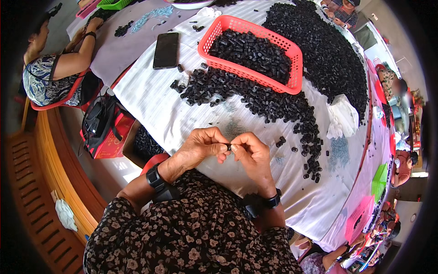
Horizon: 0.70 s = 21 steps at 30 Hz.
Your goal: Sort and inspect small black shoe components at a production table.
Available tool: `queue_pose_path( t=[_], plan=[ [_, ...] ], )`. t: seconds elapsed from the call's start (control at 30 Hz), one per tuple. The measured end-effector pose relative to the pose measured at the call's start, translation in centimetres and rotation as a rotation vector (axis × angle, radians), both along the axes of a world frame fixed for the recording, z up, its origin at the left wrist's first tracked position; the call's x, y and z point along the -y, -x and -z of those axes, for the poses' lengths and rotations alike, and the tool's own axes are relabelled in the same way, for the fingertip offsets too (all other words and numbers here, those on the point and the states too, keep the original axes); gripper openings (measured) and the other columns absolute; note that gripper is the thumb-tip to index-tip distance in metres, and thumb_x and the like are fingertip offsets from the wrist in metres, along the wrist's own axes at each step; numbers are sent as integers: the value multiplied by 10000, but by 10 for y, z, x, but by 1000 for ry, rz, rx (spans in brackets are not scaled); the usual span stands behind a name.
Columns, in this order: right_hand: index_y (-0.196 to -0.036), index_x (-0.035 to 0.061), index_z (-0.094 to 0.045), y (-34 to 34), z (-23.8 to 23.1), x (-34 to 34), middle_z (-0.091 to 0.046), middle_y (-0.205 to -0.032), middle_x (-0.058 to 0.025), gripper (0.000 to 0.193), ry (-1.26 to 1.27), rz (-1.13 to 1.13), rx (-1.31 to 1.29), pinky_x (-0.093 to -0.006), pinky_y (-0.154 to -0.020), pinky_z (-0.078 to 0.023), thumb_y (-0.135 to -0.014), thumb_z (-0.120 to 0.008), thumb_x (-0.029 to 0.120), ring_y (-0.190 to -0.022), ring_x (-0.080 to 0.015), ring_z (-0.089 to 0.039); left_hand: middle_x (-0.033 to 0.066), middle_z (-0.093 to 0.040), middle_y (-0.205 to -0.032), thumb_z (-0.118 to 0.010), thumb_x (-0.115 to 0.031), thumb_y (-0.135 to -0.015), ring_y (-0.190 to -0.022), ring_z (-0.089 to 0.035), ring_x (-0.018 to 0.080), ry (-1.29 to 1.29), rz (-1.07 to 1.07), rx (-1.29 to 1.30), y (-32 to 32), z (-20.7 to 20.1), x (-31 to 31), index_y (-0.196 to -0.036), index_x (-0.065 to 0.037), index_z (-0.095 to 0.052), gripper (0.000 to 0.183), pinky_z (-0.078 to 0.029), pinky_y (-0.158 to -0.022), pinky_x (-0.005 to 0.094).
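Observation:
Close to the table's near edge, my left hand [200,147] and my right hand [253,154] meet fingertip to fingertip. Between them they pinch one small black cylindrical piece [229,147], mostly covered by the fingers. Just beyond my hands, a band of similar loose black pieces [260,93] curves across the white tablecloth [150,98]. Behind that band stands a red perforated plastic basket [297,64], partly filled with the same pieces. A few strays [280,141] lie to the right of my right hand.
A black phone [166,51] lies left of the basket. A large black heap [328,55] covers the far right, near crumpled white plastic [343,116] and small bluish bits [339,153]. Another person [54,75] sits at left; a cardboard box [142,141] stands below the table edge.

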State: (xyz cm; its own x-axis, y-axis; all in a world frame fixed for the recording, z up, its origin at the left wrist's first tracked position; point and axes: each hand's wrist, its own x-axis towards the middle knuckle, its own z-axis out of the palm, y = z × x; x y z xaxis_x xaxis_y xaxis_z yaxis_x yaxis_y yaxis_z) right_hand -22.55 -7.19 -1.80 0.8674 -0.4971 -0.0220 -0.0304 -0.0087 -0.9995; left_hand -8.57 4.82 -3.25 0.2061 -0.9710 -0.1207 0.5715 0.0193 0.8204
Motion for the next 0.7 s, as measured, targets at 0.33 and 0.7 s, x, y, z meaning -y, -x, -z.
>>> queue_pose_path(
  t=[0.33,0.7],
  plan=[
    [-752,24,-538,3,5,6,-490,-623,9,163,214,-99,-12,-233,-487,-351,-886,-554,115,-546,-45,-416,79,-638,-853,-621,-4,-841,-719,-595,110,75,-13,342,-2,2,-3,-941,17,-608,102,-504,-659,251],
    [-687,28,-555,6,2,8,-503,-583,13,259,-71,-147,-162,-241,-496,-364,-888,-578,189,-549,-56,-446,90,-636,-874,-609,-14,-852,-726,-594,118,82,36,246,1,5,2,-913,29,-599,75,-503,-669,253]
  ],
)
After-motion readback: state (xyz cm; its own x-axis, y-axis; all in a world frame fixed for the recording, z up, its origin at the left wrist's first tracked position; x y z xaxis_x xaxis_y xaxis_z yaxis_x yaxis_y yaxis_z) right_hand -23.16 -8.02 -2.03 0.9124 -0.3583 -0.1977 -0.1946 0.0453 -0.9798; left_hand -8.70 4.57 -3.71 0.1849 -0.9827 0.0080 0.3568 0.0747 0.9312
